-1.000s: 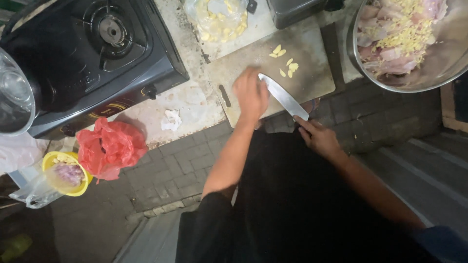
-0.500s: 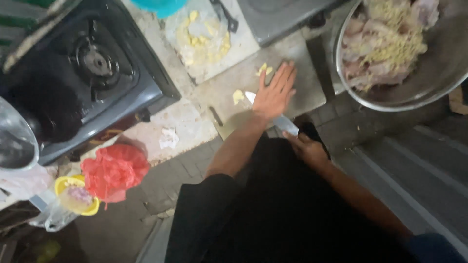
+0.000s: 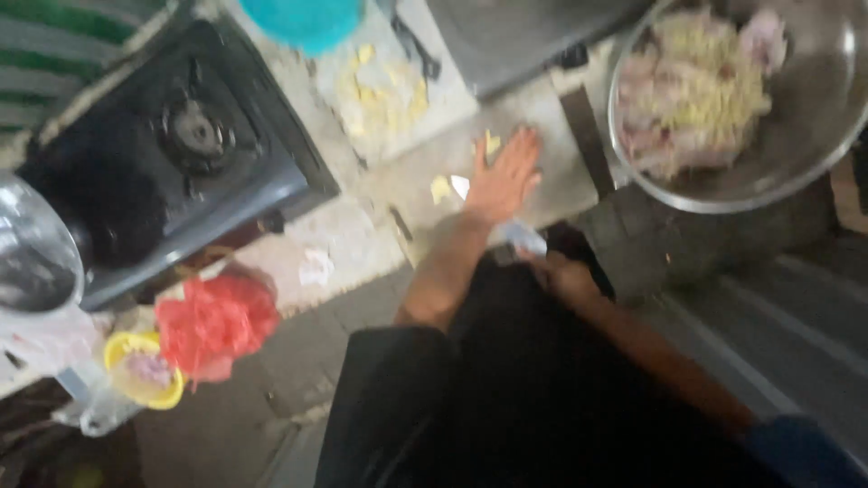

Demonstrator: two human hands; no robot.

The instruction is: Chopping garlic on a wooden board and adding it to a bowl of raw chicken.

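Note:
My left hand (image 3: 504, 177) lies flat, fingers spread, pressing on the blade of a large knife (image 3: 524, 237) on a grey cutting board (image 3: 551, 126). The blade tip (image 3: 459, 186) pokes out by my thumb. My right hand (image 3: 562, 276) is closed around the knife's handle near the board's front edge. Pale yellow garlic pieces (image 3: 440, 189) lie on the board beside my left hand, one more (image 3: 492, 143) just past my fingertips. The view is blurred.
A metal bowl (image 3: 814, 117) of raw meat with pale shreds sits at the right. A black gas stove (image 3: 172, 154) stands at the left, a teal bowl (image 3: 303, 20) above. A red bag (image 3: 215, 323), a yellow cup (image 3: 143, 375) and a glass lid (image 3: 32, 253) lie lower left.
The knife was raised in my right hand a second ago; it now lies flat on the board with my left palm pressed on its blade. The camera view has shifted.

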